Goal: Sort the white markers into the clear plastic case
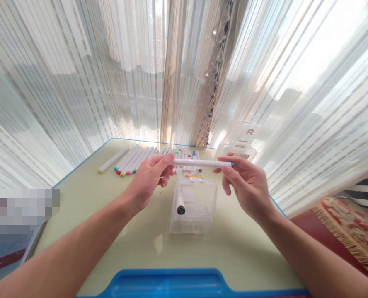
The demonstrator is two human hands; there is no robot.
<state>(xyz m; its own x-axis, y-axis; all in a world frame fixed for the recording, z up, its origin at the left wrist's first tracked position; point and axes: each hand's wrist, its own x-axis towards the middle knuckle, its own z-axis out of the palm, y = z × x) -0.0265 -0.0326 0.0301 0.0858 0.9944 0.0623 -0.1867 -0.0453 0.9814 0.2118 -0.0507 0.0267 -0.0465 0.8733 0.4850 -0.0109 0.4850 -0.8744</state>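
Note:
A white marker with a blue end is held level between my two hands, above the table. My left hand pinches its left end between thumb and fingers. The blue-tipped right end sits between the thumb and fingers of my right hand. Below the marker stands a clear plastic case with its lid raised. Inside the case lies a white marker with a black end. Several white markers with coloured ends lie in a row behind my left hand, partly hidden by it.
The pale green table has a blue rim and a blue front tray. Another clear case stands at the back right. Striped sheer curtains hang behind. A fringed patterned cloth lies at right.

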